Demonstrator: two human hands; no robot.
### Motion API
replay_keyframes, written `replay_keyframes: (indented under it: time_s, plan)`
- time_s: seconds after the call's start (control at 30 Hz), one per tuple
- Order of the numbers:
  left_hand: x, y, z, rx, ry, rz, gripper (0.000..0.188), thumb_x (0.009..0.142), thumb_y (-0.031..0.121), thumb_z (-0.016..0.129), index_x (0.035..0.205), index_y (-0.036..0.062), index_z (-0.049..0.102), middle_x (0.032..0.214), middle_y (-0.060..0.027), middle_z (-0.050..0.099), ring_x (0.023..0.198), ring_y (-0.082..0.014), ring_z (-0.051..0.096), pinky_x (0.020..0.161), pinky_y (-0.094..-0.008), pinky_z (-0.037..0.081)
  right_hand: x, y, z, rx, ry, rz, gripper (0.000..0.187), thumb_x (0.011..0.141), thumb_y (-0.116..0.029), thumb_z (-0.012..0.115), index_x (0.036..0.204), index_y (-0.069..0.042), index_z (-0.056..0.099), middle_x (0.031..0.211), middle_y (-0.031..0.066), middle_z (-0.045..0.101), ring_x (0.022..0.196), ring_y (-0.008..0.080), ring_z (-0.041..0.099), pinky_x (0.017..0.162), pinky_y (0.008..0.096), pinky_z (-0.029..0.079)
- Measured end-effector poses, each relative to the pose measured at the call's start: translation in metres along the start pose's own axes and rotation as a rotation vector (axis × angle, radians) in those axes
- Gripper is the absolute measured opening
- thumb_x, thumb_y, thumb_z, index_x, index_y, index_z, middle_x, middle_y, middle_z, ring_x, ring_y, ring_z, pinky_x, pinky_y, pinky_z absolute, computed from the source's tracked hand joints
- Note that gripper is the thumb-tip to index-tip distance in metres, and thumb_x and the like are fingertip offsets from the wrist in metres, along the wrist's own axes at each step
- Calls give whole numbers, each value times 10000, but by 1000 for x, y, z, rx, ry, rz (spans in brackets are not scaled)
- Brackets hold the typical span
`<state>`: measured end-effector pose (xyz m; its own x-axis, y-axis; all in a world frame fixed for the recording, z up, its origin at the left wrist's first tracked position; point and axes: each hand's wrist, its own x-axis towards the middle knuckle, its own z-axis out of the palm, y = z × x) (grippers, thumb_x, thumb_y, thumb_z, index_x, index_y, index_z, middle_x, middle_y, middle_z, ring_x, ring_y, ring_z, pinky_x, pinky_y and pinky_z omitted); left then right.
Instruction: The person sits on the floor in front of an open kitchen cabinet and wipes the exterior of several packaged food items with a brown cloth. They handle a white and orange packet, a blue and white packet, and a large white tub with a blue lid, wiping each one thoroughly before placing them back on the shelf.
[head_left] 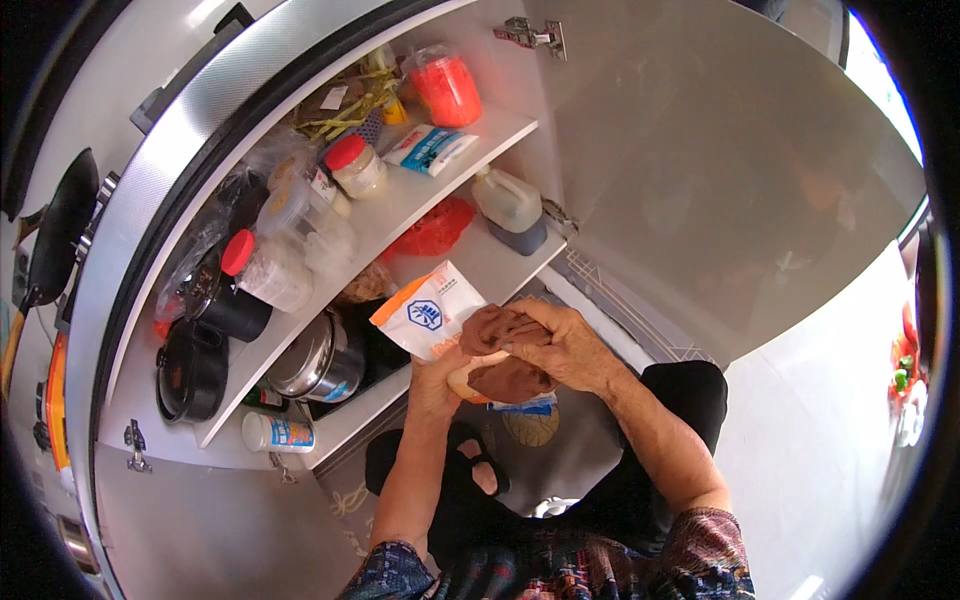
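A white and orange packet [428,312] with a blue emblem is held up in front of the open cupboard. My left hand [440,383] is closed around its lower part, the fingers partly hidden behind the packet and a cloth. In my right hand [572,348] a crumpled brown cloth [503,329] is gripped and pressed against the packet's near end. More of the cloth hangs below, between both hands. Beneath it, a blue and white package is partly visible, mostly covered by the hands and cloth.
The upper shelf [490,137] bears red-lidded jars [358,166], a red container [443,88], a blue-white packet [430,150] and black pots [192,370]. Below stand a jug of dark liquid [510,210], a red bag [432,228], a steel pot [320,358] and a white tub [277,433]. An open door [720,170] spans the right.
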<state>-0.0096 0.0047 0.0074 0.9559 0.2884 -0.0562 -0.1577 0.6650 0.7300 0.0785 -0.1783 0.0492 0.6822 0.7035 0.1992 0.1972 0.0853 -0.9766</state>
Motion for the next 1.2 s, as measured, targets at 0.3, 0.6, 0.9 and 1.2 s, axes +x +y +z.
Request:
replay_keyframes:
  time_s: [0.3, 0.6, 0.9, 1.2]
  plan:
    - [0, -6, -1, 43, 93, 16, 602, 780, -11, 641, 1323, 31, 382, 1224, -130, 528, 1127, -285, 549, 960, -447, 478, 5, 9, -19, 640, 274, 115, 329, 869, -162, 650, 1144, 1, 575, 998, 55, 647, 866, 85, 587, 761, 247, 497]
    - [-1, -6, 8, 164, 241, 28, 476, 766, -67, 657, 1209, -12, 491, 1128, -118, 588, 1019, -237, 608, 885, -369, 519, 5, 14, 24, -579, 128, 54, 385, 877, -215, 563, 1189, 1, 498, 1034, 282, 589, 962, 444, 567, 815, 441, 480]
    - [10, 7, -3, -173, 335, 151, 394, 888, 87, 590, 1258, 12, 478, 1204, -130, 566, 1109, -270, 567, 953, -415, 480, 23, 18, 16, 31, 505, 59, 574, 954, -406, 438, 1352, 7, 409, 1174, 172, 553, 1027, 265, 554, 889, 360, 448]
    - [22, -10, 16, -285, 272, 196, 384, 927, 144, 553, 1279, 28, 450, 1243, -123, 541, 1131, -264, 550, 966, -426, 466, 39, 31, 48, 1084, 412, 358, 509, 944, -411, 474, 1310, -58, 440, 1277, 92, 514, 1171, 216, 487, 1015, 349, 362]
